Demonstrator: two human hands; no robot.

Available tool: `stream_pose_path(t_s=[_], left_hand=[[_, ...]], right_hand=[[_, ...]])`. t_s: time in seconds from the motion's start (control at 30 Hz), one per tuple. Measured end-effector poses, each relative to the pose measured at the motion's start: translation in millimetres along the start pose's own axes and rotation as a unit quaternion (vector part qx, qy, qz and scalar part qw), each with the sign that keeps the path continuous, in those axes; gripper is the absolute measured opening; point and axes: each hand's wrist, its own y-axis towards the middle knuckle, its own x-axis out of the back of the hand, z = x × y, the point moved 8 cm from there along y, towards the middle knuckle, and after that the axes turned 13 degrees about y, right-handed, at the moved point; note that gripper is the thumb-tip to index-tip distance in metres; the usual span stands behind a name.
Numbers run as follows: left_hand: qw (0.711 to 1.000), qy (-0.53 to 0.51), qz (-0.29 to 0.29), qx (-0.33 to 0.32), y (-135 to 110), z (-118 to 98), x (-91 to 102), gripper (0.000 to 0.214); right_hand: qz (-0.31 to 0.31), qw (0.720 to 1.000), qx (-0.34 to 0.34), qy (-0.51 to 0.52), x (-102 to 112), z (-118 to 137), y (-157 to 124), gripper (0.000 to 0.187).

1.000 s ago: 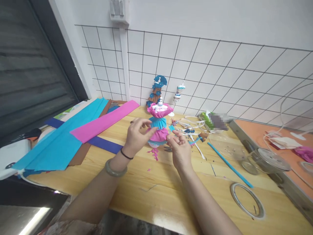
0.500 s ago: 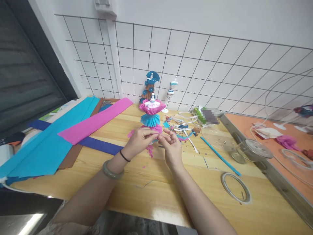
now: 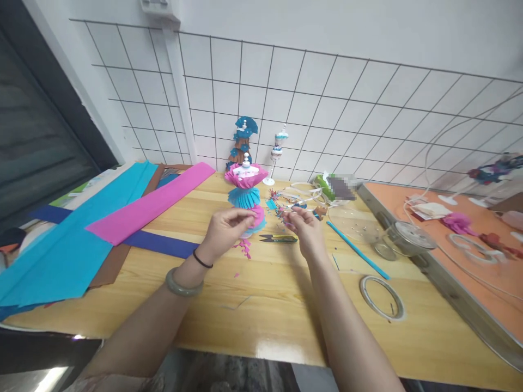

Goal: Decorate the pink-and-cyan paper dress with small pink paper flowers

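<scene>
A small dress form in ruffled pink and blue crepe paper stands behind my hands. My left hand is in front of its lower pink tier, with thumb and fingertips pinched together. Whatever lies in that pinch is too small to make out. Off to the right, my right hand also has its fingertips pinched, and I cannot make out what they hold. Between the two hands, thread snips lie on the table, their handle end close to my right hand. Pink paper scraps are scattered near the dress form's base.
Crepe paper sheets, including a pink strip and a blue sheet, cover the left side. Behind stand a blue-brown dress form and a slim white one. At right are a blue strip, a tape roll and a jar.
My hands were together at the fingertips and have now moved apart, the right one going right. The thread snips between them now show. The view has shifted slightly.
</scene>
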Motion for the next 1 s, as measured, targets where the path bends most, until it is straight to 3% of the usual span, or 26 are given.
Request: stream_pose_path(t_s=[0.13, 0.23, 0.37, 0.43, 0.5, 0.6, 0.7, 0.87, 1.0], left_hand=[[0.981, 0.059, 0.18, -0.037, -22, -7, -52.0, 0.019], [0.951, 0.123, 0.255, -0.124, -37, -13, -77.6, 0.019], [0.918, 0.178, 0.291, -0.202, -49, -12, -95.9, 0.02], [0.911, 0.183, 0.301, -0.214, -51, -8, -101.8, 0.021], [0.909, 0.18, 0.315, -0.208, -52, -4, -106.9, 0.021], [0.908, 0.174, 0.33, -0.19, -54, 2, -111.8, 0.022], [0.908, 0.171, 0.34, -0.175, -56, 5, -113.7, 0.021], [0.903, 0.189, 0.363, -0.128, -61, 14, -115.4, 0.029], [0.892, 0.242, 0.349, -0.158, -61, 14, -113.1, 0.031]], right_hand=[[0.081, 0.992, -0.022, -0.096, -17, 2, -17, 0.029], [0.085, 0.982, -0.005, -0.167, 5, 18, -28, 0.029], [0.007, 0.963, 0.027, -0.268, 88, 43, -51, 0.029], [-0.062, 0.912, 0.052, -0.402, 138, 54, -69, 0.03], [-0.094, 0.877, 0.033, -0.471, 178, 53, -89, 0.031], [-0.114, 0.84, 0.021, -0.53, 210, 47, -115, 0.036], [-0.108, 0.812, 0.014, -0.573, 211, 37, -131, 0.039], [-0.085, 0.722, 0.076, -0.682, 187, 31, -136, 0.031], [-0.03, 0.699, 0.175, -0.693, 170, 29, -144, 0.03]])
